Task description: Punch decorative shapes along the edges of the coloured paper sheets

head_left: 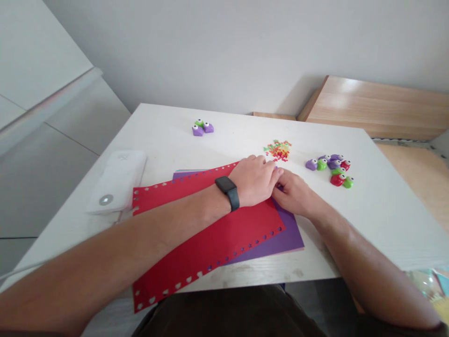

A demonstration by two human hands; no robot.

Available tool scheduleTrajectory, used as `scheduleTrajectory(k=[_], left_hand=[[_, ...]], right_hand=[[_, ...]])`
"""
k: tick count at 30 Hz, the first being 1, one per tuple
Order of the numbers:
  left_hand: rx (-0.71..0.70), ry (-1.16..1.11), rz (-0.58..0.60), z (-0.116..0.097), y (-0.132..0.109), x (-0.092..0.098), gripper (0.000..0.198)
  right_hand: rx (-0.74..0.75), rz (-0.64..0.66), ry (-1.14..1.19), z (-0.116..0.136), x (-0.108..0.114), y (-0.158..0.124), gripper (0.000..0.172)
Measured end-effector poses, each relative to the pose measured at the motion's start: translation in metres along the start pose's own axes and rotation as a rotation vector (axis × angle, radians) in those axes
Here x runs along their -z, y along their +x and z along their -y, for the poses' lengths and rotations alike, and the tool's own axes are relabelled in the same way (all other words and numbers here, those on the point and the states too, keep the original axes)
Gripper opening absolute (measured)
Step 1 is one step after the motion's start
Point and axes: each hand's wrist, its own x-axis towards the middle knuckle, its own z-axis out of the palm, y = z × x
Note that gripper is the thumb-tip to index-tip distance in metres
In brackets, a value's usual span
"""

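Note:
A large red sheet of paper [210,243] lies aslant on the table, with small hearts, stars and other shapes cut out along its edges. My left hand [250,180], a black smartwatch on its wrist, is curled over the sheet's right edge. Touching its fingertips, my right hand [294,192] is closed in a pinch at the same edge. A sliver of purple shows between the hands; what they pinch there is mostly hidden. Purple paper [293,238] sticks out from under the red sheet. Just beyond the hands is a pile of tiny coloured paper cutouts [280,150].
Several purple, green and red craft punches with eye-like tops [331,166] stand at the right. Three more punches [202,128] sit at the back. A white device [117,182] with a round grey button lies left. Wooden boards [382,107] are beyond the table [372,224].

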Motion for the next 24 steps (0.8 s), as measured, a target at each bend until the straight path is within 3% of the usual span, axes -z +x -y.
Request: scheduleTrajectory(k=[10,15,20,24], left_hand=[[0.112,0.01,0.035,-0.004,0.026,-0.012,0.057],[0.151,0.005,0.086,-0.006,0.024,-0.018,0.059],[0.134,0.121,0.001,-0.008,0.02,-0.017,0.05],[0.152,0.155,0.002,-0.01,0.018,-0.018,0.045]], right_hand=[[0.034,-0.02,0.021,-0.002,-0.003,0.002,0.019],[0.008,-0.003,-0.016,-0.005,-0.004,0.002,0.02],[0.02,0.013,-0.049,-0.006,-0.005,0.003,0.021],[0.041,0.022,-0.063,-0.008,-0.007,0.003,0.022]])
